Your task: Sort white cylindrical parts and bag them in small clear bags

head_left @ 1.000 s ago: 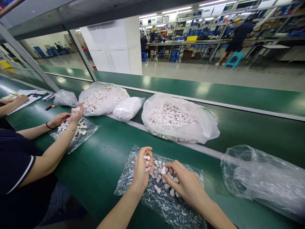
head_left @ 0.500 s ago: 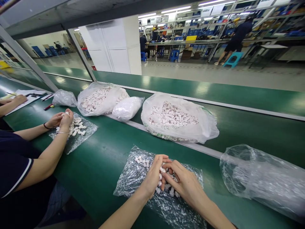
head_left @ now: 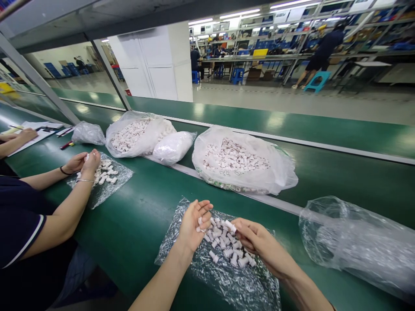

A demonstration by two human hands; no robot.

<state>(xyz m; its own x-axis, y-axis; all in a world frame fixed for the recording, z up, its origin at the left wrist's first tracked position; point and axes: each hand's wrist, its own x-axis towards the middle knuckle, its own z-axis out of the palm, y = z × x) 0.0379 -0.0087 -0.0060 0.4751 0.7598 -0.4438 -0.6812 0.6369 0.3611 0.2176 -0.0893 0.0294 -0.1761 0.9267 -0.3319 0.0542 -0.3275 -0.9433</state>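
Note:
Small white plastic parts (head_left: 227, 240) lie in a loose pile on a clear plastic bag (head_left: 223, 283) on the green table. My left hand (head_left: 194, 222) is turned palm up at the pile's left edge, its fingers curled around a few of the white parts. Between thumb and fingers, my right hand (head_left: 254, 237) pinches one white part (head_left: 230, 226) above the right side of the pile. The two hands are apart. Behind them stands a large open bag (head_left: 236, 157) full of similar parts.
To the left, a co-worker's hands (head_left: 84, 164) are over another pile (head_left: 105, 172). A second open bag (head_left: 129, 136) and a tied bag (head_left: 174, 147) stand at the back. Clear plastic bags (head_left: 363, 242) lie at the right. Farther left, another person's hand (head_left: 27, 134) rests on paper.
My hands have moved apart, uncovering the pile. The left has shifted left and turned palm up with parts in it; the right has moved right, now showing a pinched part.

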